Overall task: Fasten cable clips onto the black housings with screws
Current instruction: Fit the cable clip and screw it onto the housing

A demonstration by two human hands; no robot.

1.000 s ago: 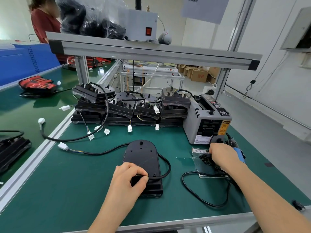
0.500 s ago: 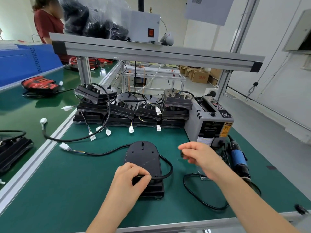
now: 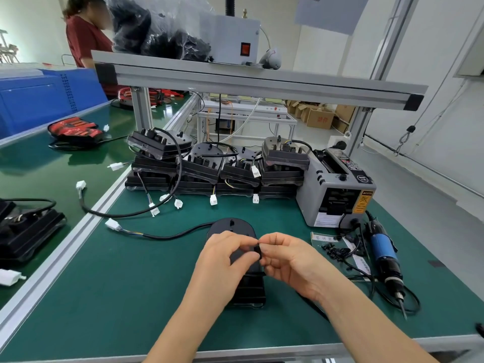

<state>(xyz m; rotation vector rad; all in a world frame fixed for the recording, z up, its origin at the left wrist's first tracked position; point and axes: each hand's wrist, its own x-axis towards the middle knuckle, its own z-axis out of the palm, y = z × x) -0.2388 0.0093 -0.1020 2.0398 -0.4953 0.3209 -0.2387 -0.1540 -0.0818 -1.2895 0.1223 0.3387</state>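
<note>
Now that your right hand (image 3: 286, 260) has come back from parts pile (image 3: 336, 251) at right of frame, both hands meet mid-frame over black housing (image 3: 237, 227). Left hand (image 3: 222, 258) and right pinch small black clip (image 3: 258, 250) together. Screwdriver (image 3: 383, 251) untouched; screwing not begun.

Bright even light, soft shadows, warped edges

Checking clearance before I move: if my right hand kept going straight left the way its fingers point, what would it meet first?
Probably the left hand: the right hand already pinches the small black plastic clip right against its fingertips.
</note>
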